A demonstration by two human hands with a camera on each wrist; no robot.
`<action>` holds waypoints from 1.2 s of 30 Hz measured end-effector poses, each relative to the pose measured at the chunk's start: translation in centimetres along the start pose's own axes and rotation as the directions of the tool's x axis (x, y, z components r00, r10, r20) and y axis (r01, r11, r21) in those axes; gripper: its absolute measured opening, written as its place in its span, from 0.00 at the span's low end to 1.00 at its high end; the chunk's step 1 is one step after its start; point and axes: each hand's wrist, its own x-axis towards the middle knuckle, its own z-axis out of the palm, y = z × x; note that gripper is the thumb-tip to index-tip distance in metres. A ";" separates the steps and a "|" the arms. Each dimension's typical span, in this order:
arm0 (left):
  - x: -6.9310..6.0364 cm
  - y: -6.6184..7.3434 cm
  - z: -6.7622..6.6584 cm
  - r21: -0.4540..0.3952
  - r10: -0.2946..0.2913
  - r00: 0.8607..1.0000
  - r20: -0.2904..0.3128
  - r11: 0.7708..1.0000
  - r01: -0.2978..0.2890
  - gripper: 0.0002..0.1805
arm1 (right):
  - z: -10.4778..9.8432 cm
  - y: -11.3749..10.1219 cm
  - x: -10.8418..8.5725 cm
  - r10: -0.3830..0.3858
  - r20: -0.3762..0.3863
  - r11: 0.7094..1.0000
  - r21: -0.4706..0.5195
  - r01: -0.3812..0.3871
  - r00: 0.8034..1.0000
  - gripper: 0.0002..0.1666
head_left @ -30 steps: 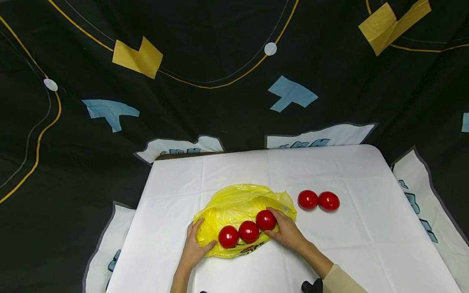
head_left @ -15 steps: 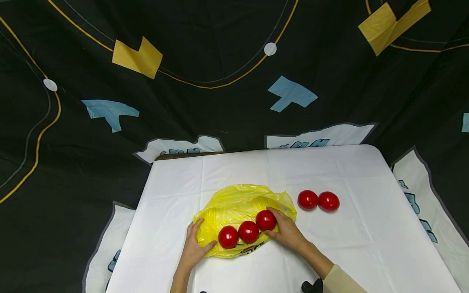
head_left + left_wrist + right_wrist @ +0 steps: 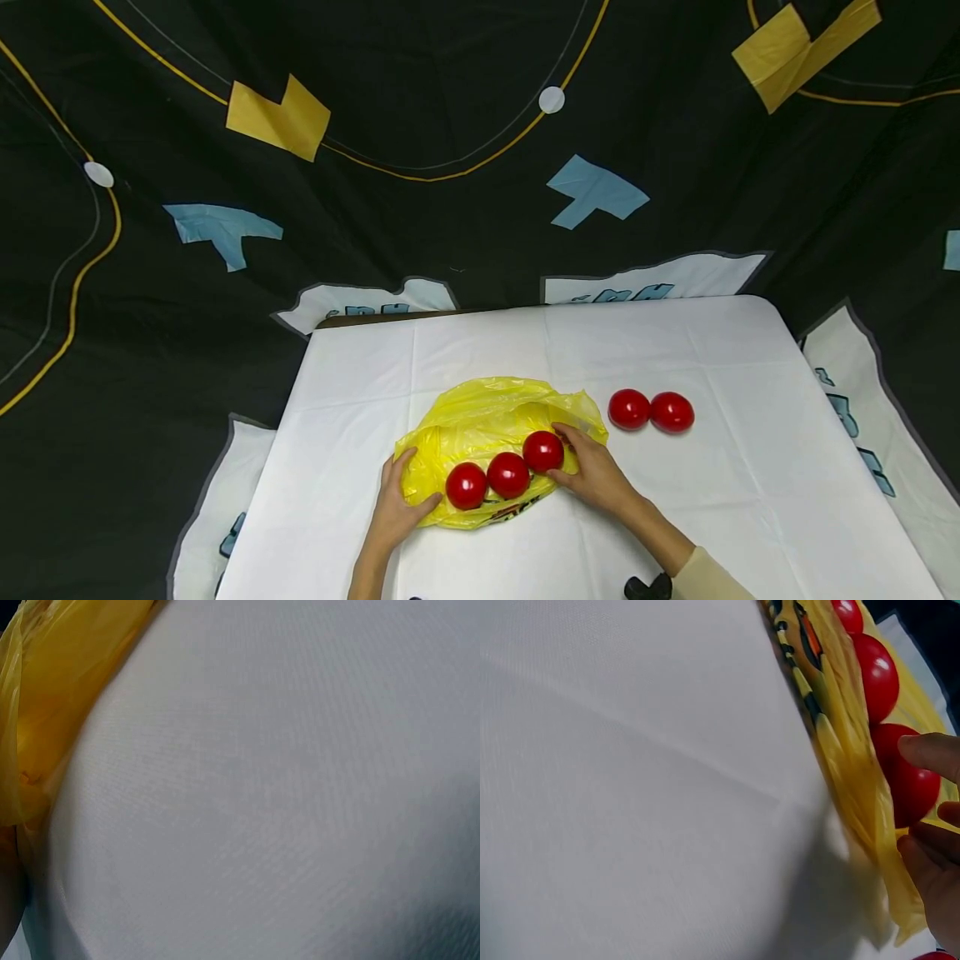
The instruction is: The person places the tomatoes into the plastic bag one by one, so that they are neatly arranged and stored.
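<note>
- Reaching with right hand to right side of rightmost glossy red round ball, lined up with matching middle red ball and leftmost red ball at front of crinkled yellow plastic bag.
- Spread wide at right thumb and fingers, curving about right side of rightmost ball; one fingertip overlapping it in right wrist view. Cannot confirm contact.
- Touching left edge of bag with left hand; wide between thumb and fingers, with thumb tip just beside leftmost ball.
- Also see two loose glossy red balls, near one and outer one, touching each other on white tablecloth, right of bag.
- Hard to judge depth of row inside bag: yellow film in front and behind.
- Folded over and unreadable on near side: dark print.
- Almost nothing of left hand in left wrist view, just blurred sliver at left border; mostly tablecloth.
- Cut off at bottom of head view: both forearms, beige sleeve on right, black object beside it.
- Angled inward from lower right with right forearm; nearly upright in view with left.
</note>
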 end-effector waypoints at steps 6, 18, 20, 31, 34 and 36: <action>0.1 -0.1 0.0 -0.012 0.009 1.000 0.000 1.000 -0.009 0.50 | -1.4 0.1 -0.5 -0.030 -0.028 0.998 0.050 0.032 0.999 0.41; -0.1 0.1 -0.1 -0.020 0.009 1.000 -0.001 1.000 -0.009 0.50 | -5.9 1.1 -2.5 -0.129 -0.067 0.981 0.136 0.137 0.989 0.29; -0.1 0.2 -0.1 -0.016 0.003 1.000 -0.001 1.000 -0.003 0.50 | -6.8 1.6 -2.9 -0.132 -0.092 0.982 0.126 0.143 0.987 0.28; 0.0 0.0 0.0 -0.006 0.001 1.000 0.006 1.000 -0.001 0.50 | -11.3 4.6 -4.7 -0.073 -0.215 0.997 0.021 0.079 0.974 0.31; 0.1 -0.2 0.0 -0.009 0.007 1.000 0.006 1.000 -0.007 0.50 | -12.0 5.6 -4.8 -0.060 -0.251 0.998 -0.022 0.056 0.966 0.33; 0.1 -0.3 0.0 -0.014 0.010 1.000 0.005 1.000 -0.010 0.50 | -12.4 6.3 -4.8 -0.065 -0.285 0.997 -0.052 0.053 0.956 0.35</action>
